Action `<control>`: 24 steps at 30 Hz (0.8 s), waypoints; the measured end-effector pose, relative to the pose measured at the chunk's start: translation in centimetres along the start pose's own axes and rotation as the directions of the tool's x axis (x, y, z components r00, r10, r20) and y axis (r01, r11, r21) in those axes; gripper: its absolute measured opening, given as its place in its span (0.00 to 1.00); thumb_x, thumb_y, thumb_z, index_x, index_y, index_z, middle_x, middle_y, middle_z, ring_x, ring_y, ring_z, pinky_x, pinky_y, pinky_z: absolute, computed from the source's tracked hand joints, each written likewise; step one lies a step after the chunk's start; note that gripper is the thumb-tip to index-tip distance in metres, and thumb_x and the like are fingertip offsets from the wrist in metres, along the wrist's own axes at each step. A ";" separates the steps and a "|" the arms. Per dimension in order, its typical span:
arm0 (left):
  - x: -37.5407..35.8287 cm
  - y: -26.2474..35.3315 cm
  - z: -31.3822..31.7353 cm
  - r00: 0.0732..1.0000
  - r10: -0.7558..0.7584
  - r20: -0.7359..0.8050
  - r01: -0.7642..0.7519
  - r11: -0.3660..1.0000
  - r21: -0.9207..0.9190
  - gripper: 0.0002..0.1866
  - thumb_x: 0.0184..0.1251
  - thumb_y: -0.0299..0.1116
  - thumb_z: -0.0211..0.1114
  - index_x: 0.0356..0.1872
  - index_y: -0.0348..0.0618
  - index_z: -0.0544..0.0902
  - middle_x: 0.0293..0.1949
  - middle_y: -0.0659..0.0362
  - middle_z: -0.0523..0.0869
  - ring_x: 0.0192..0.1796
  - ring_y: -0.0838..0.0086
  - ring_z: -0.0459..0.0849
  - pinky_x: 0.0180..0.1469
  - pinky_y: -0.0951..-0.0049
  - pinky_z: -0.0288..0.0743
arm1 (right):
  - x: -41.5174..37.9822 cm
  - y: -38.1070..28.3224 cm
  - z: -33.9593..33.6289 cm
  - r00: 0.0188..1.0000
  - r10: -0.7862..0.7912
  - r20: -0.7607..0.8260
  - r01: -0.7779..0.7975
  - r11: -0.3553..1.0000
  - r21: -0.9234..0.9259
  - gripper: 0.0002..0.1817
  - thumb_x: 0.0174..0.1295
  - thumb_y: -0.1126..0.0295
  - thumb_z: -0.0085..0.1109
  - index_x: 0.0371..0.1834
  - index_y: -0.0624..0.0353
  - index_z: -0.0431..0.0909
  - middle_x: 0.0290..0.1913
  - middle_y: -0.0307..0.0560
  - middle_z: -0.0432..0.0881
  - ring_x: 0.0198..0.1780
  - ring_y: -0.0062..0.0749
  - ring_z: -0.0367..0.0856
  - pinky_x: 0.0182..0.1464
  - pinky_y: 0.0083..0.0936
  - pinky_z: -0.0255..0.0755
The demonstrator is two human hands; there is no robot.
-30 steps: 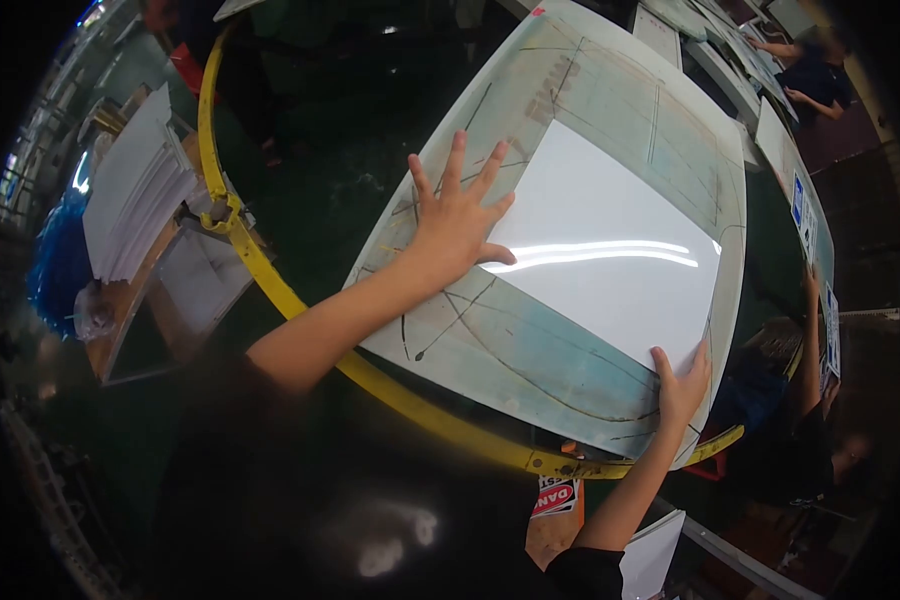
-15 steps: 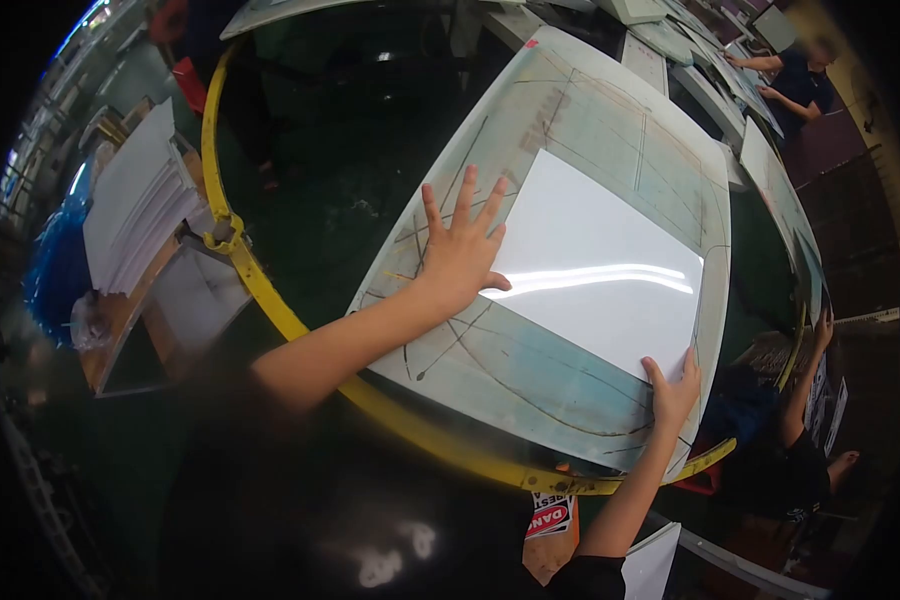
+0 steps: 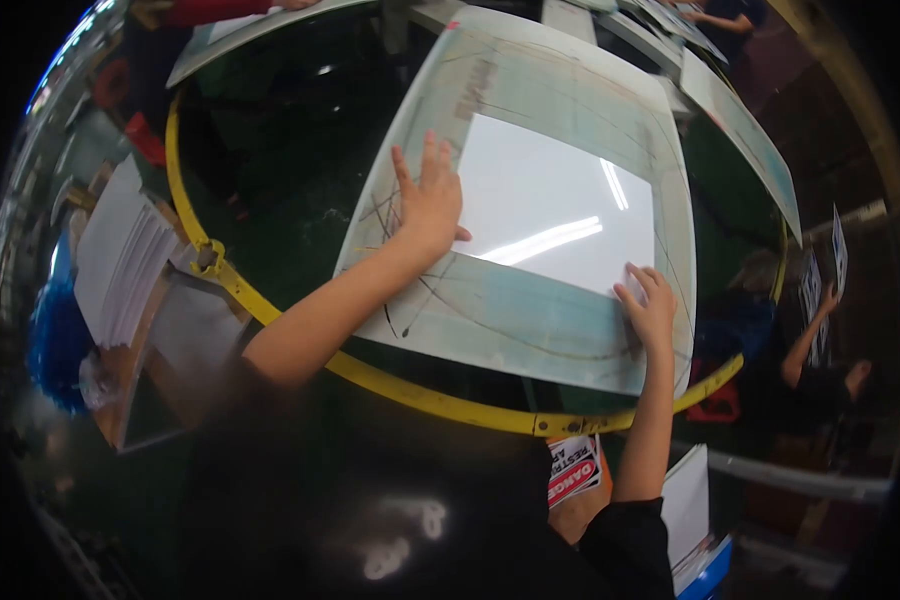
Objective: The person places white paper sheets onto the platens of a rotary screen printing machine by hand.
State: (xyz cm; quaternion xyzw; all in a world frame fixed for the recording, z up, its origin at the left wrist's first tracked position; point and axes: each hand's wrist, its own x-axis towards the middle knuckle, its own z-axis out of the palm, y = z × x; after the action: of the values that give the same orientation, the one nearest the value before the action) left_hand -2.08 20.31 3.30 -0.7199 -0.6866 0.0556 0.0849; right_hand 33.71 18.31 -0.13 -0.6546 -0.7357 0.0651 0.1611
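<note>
A glossy white sheet lies flat on a pale, stained board marked with dark lines. My left hand rests at the sheet's left edge, fingers spread, with the thumb at its lower left corner. At the lower right corner, my right hand touches the sheet with fingers apart. Two bright light reflections cross the sheet. Neither hand is wrapped round anything.
A yellow curved rail runs around the near side of the board. On the left stands a stack of white sheets. Another board is at the right. Parts of other people show at the top and right.
The board and sheet now appear further left and higher in view, turned slightly. My right hand's fingers have shifted at the lower right corner; my left hand stays by the left edge.
</note>
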 end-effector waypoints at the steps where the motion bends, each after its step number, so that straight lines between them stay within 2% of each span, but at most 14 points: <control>1: 0.0 0.4 -0.4 1.000 -0.015 0.014 0.014 0.999 0.050 0.47 0.39 0.57 0.72 0.64 0.52 0.68 0.72 0.49 0.49 0.74 0.53 0.34 0.61 0.24 0.21 | -0.6 0.0 -0.6 0.999 0.003 0.037 -0.006 0.997 0.078 0.26 0.53 0.56 0.63 0.57 0.46 0.74 0.56 0.47 0.75 0.58 0.41 0.72 0.64 0.42 0.55; 2: -0.3 0.8 -0.4 0.999 0.012 -0.050 -0.009 0.999 0.052 0.48 0.39 0.56 0.73 0.65 0.52 0.66 0.72 0.49 0.48 0.74 0.53 0.34 0.61 0.24 0.21 | -1.8 0.0 -1.2 0.998 0.003 0.069 -0.014 0.987 0.159 0.26 0.53 0.57 0.62 0.57 0.46 0.74 0.58 0.48 0.74 0.60 0.41 0.71 0.65 0.41 0.54; 4: -1.0 1.0 -0.7 0.982 0.066 -0.177 -0.056 0.997 0.059 0.51 0.38 0.55 0.74 0.68 0.53 0.62 0.72 0.48 0.47 0.75 0.54 0.34 0.61 0.25 0.22 | -5.4 -0.7 -3.5 0.996 -0.077 -0.049 0.085 0.981 0.174 0.25 0.54 0.63 0.62 0.57 0.51 0.74 0.64 0.49 0.69 0.65 0.43 0.66 0.66 0.37 0.54; 6: -3.5 1.4 -1.5 0.946 0.121 -0.301 -0.173 0.973 -0.153 0.51 0.39 0.52 0.75 0.69 0.53 0.60 0.73 0.47 0.45 0.74 0.49 0.35 0.62 0.26 0.24 | -10.5 -0.7 -6.2 0.969 -0.163 -0.185 0.188 0.974 0.127 0.25 0.53 0.67 0.63 0.57 0.54 0.74 0.64 0.49 0.69 0.66 0.43 0.65 0.66 0.37 0.55; 8: -7.4 1.8 -2.3 0.874 0.109 -0.473 -0.279 0.910 -0.306 0.48 0.41 0.51 0.75 0.67 0.53 0.63 0.72 0.45 0.47 0.73 0.46 0.36 0.63 0.29 0.25 | -17.0 0.3 -8.8 0.969 -0.095 -0.230 0.106 0.994 0.036 0.25 0.49 0.74 0.64 0.54 0.58 0.74 0.59 0.51 0.72 0.62 0.48 0.67 0.64 0.37 0.59; 10: -12.1 1.9 -2.8 0.811 0.050 -0.583 -0.358 0.830 -0.427 0.44 0.43 0.53 0.73 0.64 0.51 0.68 0.71 0.42 0.50 0.73 0.44 0.39 0.65 0.33 0.26 | -24.4 2.5 -10.7 0.971 0.057 -0.230 -0.058 0.998 0.004 0.26 0.43 0.70 0.70 0.50 0.57 0.77 0.52 0.50 0.77 0.56 0.45 0.73 0.60 0.35 0.64; 12: -16.3 2.4 -2.5 0.782 -0.046 -0.622 -0.362 0.778 -0.513 0.39 0.46 0.57 0.71 0.58 0.45 0.74 0.69 0.40 0.56 0.72 0.45 0.43 0.67 0.39 0.30 | -32.2 5.3 -12.1 0.904 0.429 0.001 -0.427 0.900 0.087 0.30 0.35 0.67 0.75 0.48 0.56 0.79 0.48 0.48 0.79 0.52 0.45 0.75 0.57 0.33 0.67; 14: -18.9 4.1 -1.3 0.810 -0.063 -0.583 -0.381 0.699 -0.605 0.36 0.46 0.58 0.70 0.52 0.43 0.76 0.68 0.39 0.57 0.71 0.45 0.43 0.68 0.45 0.35 | -36.8 7.2 -13.2 0.836 0.494 0.236 -0.495 0.867 -0.062 0.42 0.26 0.63 0.78 0.54 0.56 0.75 0.50 0.51 0.77 0.53 0.46 0.74 0.56 0.34 0.67; 16: -20.8 6.4 -1.0 0.877 0.006 -0.480 -0.377 0.626 -0.682 0.36 0.46 0.58 0.71 0.51 0.43 0.77 0.68 0.38 0.58 0.71 0.45 0.44 0.69 0.48 0.37 | -40.2 7.6 -13.3 0.687 0.605 0.402 -0.547 0.795 -0.262 0.53 0.18 0.61 0.81 0.60 0.54 0.69 0.51 0.54 0.76 0.53 0.48 0.73 0.55 0.35 0.67; 17: -21.2 7.6 -0.5 0.892 0.031 -0.452 -0.384 0.578 -0.720 0.37 0.43 0.63 0.69 0.52 0.53 0.78 0.69 0.42 0.55 0.70 0.43 0.42 0.67 0.42 0.31 | -40.9 7.7 -13.0 0.597 0.676 0.432 -0.555 0.737 -0.385 0.59 0.15 0.60 0.82 0.64 0.53 0.65 0.50 0.55 0.75 0.54 0.50 0.72 0.56 0.35 0.67; 18: -21.5 8.5 -1.0 0.880 0.069 -0.470 -0.424 0.562 -0.710 0.36 0.43 0.64 0.69 0.52 0.54 0.78 0.70 0.42 0.55 0.70 0.44 0.41 0.67 0.42 0.31 | -41.2 8.0 -12.6 0.508 0.738 0.445 -0.542 0.675 -0.500 0.66 0.11 0.60 0.83 0.67 0.52 0.61 0.50 0.57 0.75 0.54 0.51 0.71 0.57 0.36 0.67; 19: -21.6 9.2 -1.6 0.863 0.101 -0.495 -0.464 0.545 -0.698 0.35 0.43 0.64 0.69 0.51 0.56 0.79 0.70 0.42 0.55 0.70 0.44 0.41 0.67 0.42 0.30 | -40.9 8.7 -11.9 0.452 0.705 0.546 -0.540 0.704 -0.462 0.75 0.08 0.60 0.84 0.72 0.50 0.50 0.54 0.60 0.71 0.56 0.55 0.69 0.59 0.38 0.66; 22: -21.2 9.6 -3.4 0.808 0.158 -0.568 -0.560 0.507 -0.655 0.33 0.42 0.65 0.69 0.48 0.60 0.81 0.69 0.42 0.57 0.70 0.46 0.40 0.68 0.44 0.30 | -41.1 8.4 -10.9 0.601 0.713 0.360 -0.582 0.700 -0.414 0.70 0.10 0.61 0.84 0.70 0.49 0.55 0.54 0.56 0.70 0.55 0.52 0.70 0.58 0.37 0.67; 24: -20.8 9.4 -4.1 0.764 0.169 -0.623 -0.610 0.506 -0.610 0.33 0.42 0.66 0.68 0.48 0.59 0.81 0.68 0.42 0.59 0.70 0.47 0.42 0.68 0.46 0.31 | -40.5 8.4 -11.6 0.594 0.723 0.353 -0.652 0.690 -0.315 0.65 0.13 0.61 0.83 0.68 0.49 0.59 0.53 0.53 0.71 0.54 0.49 0.71 0.56 0.35 0.68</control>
State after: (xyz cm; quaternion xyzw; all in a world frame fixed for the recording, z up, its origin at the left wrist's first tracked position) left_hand 6.92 -1.02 4.72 -0.8100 -0.4045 -0.4158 -0.0854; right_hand 49.06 -21.77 2.03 -0.8637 -0.4439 0.2156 -0.1022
